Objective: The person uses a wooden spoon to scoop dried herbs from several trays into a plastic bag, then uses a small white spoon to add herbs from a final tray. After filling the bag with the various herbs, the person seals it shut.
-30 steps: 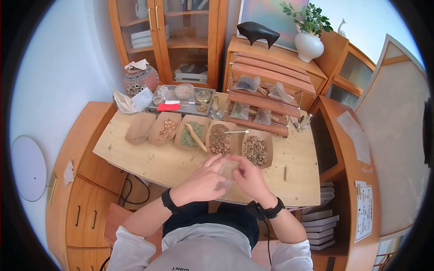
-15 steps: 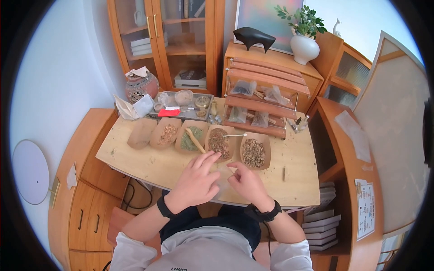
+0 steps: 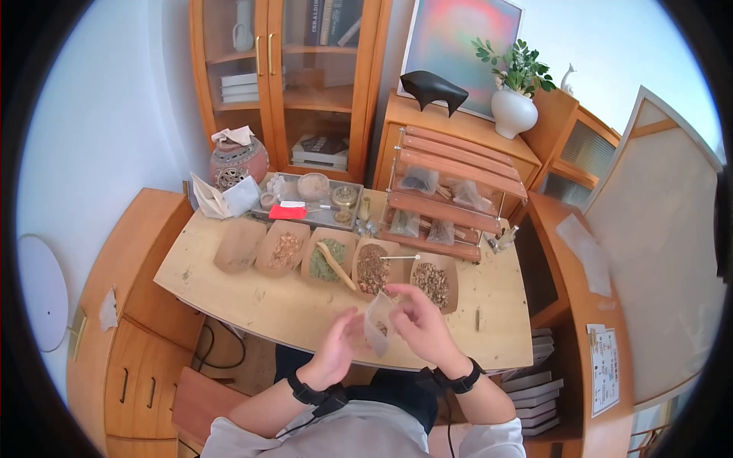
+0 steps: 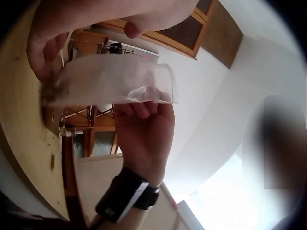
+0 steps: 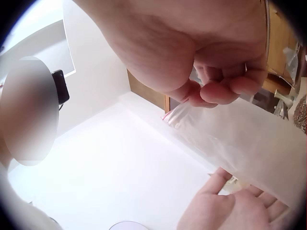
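Pinched by the right hand, with the left hand spread beside it, the bag could tip and, if unsealed, spill onto the surface below it.

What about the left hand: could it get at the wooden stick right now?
Probably yes: the right hand pinches the translucent bag, and only bare tabletop seems to lie between the left hand and the wooden stick.
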The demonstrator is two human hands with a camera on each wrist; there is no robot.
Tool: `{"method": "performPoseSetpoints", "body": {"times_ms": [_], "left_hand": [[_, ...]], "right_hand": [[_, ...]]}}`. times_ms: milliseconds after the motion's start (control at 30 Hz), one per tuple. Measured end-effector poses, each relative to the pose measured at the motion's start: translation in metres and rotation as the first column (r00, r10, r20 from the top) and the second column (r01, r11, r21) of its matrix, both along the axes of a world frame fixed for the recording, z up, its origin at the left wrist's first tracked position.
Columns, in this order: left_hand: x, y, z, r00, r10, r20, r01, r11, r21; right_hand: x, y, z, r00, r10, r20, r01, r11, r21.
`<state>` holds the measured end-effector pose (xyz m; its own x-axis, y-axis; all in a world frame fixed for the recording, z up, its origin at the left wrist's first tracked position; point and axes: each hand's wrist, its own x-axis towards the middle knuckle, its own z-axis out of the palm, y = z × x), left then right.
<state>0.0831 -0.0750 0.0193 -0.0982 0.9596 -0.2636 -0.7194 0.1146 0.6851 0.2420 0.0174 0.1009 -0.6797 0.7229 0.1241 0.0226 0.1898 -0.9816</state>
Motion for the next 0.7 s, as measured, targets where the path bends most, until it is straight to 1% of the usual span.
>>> {"method": "performPoseSetpoints", "body": {"times_ms": [33,133,167,233,267,333,367,400,433,500,533,633,700], "left_hand": [[-0.002,0.001,0.001,0.988,-0.083,0.132,0.085,0.996,-0.008],[-0.005,0.003,0.000,0.915,-0.235,0.328,0.215,0.972,0.098],[-0.007,0.004,-0.004,0.903,-0.252,0.349,0.219,0.967,0.132],[-0.011,0.006,-0.012,0.878,-0.282,0.388,0.219,0.955,0.199],[-0.011,0.008,-0.012,0.915,-0.230,0.332,0.187,0.970,0.157],[-0.009,0.009,-0.005,0.970,-0.128,0.208,0.115,0.991,0.076],[-0.010,0.010,-0.003,0.975,-0.089,0.202,0.079,0.995,0.057],[-0.012,0.011,0.000,0.980,-0.049,0.194,0.042,0.998,0.038],[-0.013,0.012,0.000,0.983,-0.009,0.186,0.006,1.000,0.018],[-0.015,0.012,-0.004,0.981,0.019,0.195,-0.017,1.000,-0.011],[-0.015,0.014,-0.005,0.980,0.034,0.198,-0.030,0.999,-0.024],[-0.014,0.016,0.002,0.976,0.068,0.207,-0.064,0.998,-0.026],[-0.016,0.018,0.002,0.974,0.085,0.209,-0.080,0.996,-0.035]], "right_hand": [[-0.002,-0.005,0.008,1.000,0.011,-0.012,-0.012,0.999,-0.030],[-0.009,-0.006,0.014,0.998,0.054,-0.016,-0.056,0.993,-0.102],[-0.009,-0.007,0.013,0.997,0.071,-0.011,-0.071,0.990,-0.126],[-0.008,0.001,0.006,0.998,0.068,0.013,-0.067,0.995,-0.068],[-0.007,0.009,0.000,0.997,0.068,0.023,-0.067,0.997,-0.042],[-0.005,0.039,-0.009,0.995,-0.071,0.076,0.076,0.995,-0.065],[-0.003,0.059,-0.015,0.985,-0.140,0.104,0.148,0.986,-0.074],[-0.001,0.084,-0.024,0.947,-0.228,0.225,0.201,0.970,0.137],[0.001,0.108,-0.034,0.887,-0.332,0.322,0.216,0.913,0.346],[0.006,0.152,-0.063,0.792,-0.405,0.456,0.137,0.847,0.514],[0.004,0.162,-0.062,0.736,-0.446,0.509,0.082,0.805,0.587],[-0.010,0.174,-0.051,0.607,-0.458,0.650,0.058,0.841,0.538],[-0.013,0.181,-0.057,0.576,-0.463,0.674,0.012,0.829,0.559]]}}
